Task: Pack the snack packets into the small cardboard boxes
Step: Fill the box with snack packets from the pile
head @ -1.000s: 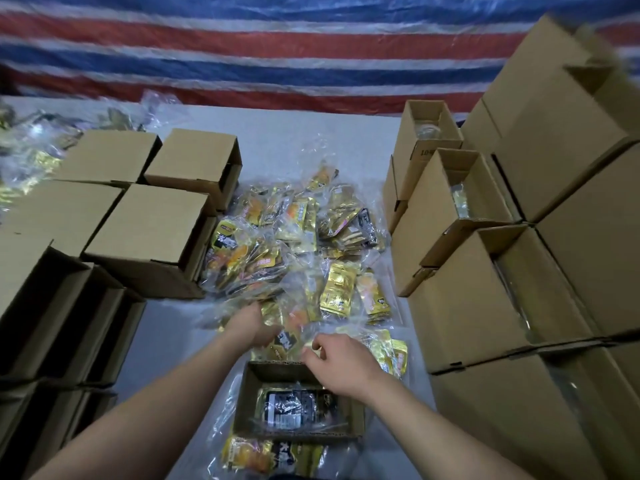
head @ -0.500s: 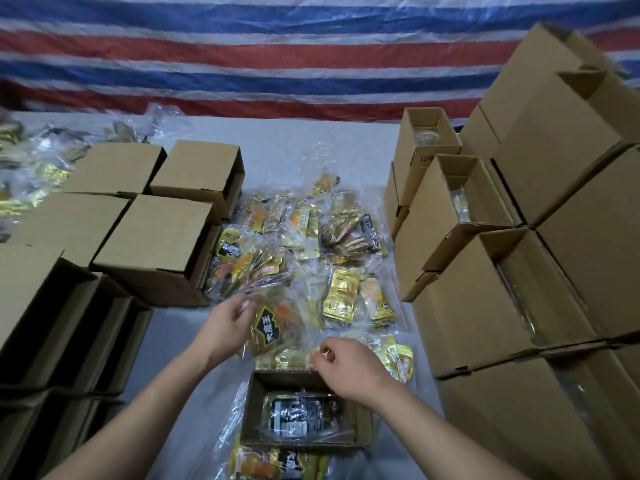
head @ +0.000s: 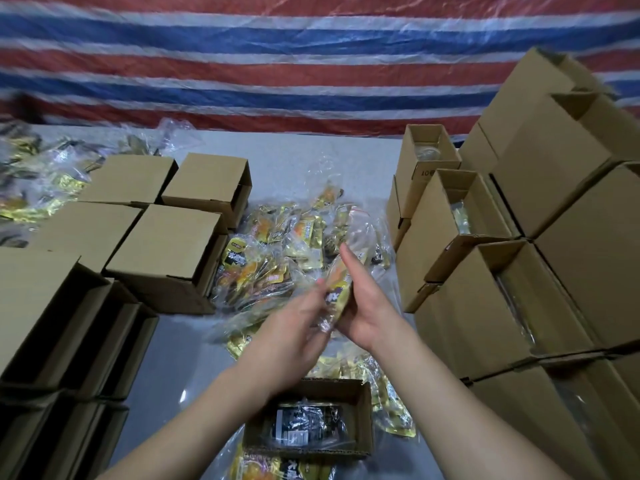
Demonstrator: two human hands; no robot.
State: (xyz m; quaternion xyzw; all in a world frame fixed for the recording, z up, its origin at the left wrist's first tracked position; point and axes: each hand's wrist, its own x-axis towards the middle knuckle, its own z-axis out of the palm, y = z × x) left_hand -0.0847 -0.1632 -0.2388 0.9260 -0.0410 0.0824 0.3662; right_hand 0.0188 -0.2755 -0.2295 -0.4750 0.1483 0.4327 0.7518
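- A snack packet [head: 337, 287] in a clear bag is raised above the table [head: 294, 157], sandwiched between both hands.
- The right hand [head: 360, 308] lies flat along its right side, fingers straight; the left hand [head: 294, 329] grips its lower left edge, blurred.
- Below the wrists an open small box [head: 360, 403] holds a dark packet [head: 304, 426].
- The loose packet pile [head: 277, 251] is partly hidden behind the hands.
- Box stacks at both sides run past the frame.
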